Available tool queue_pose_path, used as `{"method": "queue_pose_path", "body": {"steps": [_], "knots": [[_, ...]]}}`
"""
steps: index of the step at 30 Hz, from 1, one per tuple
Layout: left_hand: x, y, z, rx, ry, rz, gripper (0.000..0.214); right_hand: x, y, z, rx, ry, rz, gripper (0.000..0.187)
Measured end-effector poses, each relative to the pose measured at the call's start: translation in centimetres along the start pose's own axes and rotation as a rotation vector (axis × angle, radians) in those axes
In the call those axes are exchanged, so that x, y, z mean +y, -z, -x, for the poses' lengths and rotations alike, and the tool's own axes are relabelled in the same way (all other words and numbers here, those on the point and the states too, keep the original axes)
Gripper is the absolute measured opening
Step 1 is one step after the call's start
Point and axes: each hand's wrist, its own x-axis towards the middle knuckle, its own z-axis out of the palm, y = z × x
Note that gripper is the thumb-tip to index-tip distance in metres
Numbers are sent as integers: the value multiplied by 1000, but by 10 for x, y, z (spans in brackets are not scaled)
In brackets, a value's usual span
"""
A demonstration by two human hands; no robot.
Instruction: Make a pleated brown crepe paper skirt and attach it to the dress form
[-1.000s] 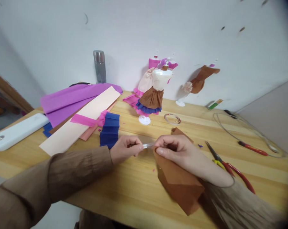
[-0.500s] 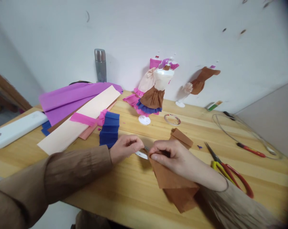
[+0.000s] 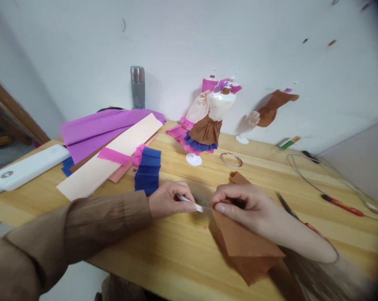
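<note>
My left hand [image 3: 172,200] is closed with thumb and fingers around a roll of white tape [image 3: 199,206], seen edge-on and partly covered by the fingers. From it a thin translucent strip runs across to my right hand [image 3: 239,207]. That hand pinches the upper corner of a folded brown crepe paper piece [image 3: 239,238], which hangs below the fingers with its lower end over the wooden table. Behind the right hand another folded end of brown paper [image 3: 238,178] sticks up.
Small dress forms in a ruffled paper dress [image 3: 206,129] and a brown dress [image 3: 272,108] stand at the back. Scissors [image 3: 287,205] lie right, partly behind my wrist, near a red-handled tool [image 3: 342,205]. Pleated blue paper [image 3: 148,169], purple paper [image 3: 91,129] and a white device [image 3: 32,167] lie left.
My hands have drawn a little apart. The white tape in my left hand is tilted differently, and a strip now spans the gap. The view has shifted slightly left.
</note>
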Motion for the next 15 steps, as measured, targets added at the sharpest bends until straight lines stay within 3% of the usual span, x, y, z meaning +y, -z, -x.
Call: {"method": "queue_pose_path", "body": {"steps": [7, 12, 15], "knots": [[-2, 2, -4, -20, 53, 123, 21, -8, -5, 3, -53, 30, 41, 21], [-3, 5, -3, 60, 166, 196, 27, -9, -14, 2, -106, 32, 113, 21], [-3, 5, -3, 94, 157, 256, 28, -4, -15, 1, -83, 32, 143, 20]]}}
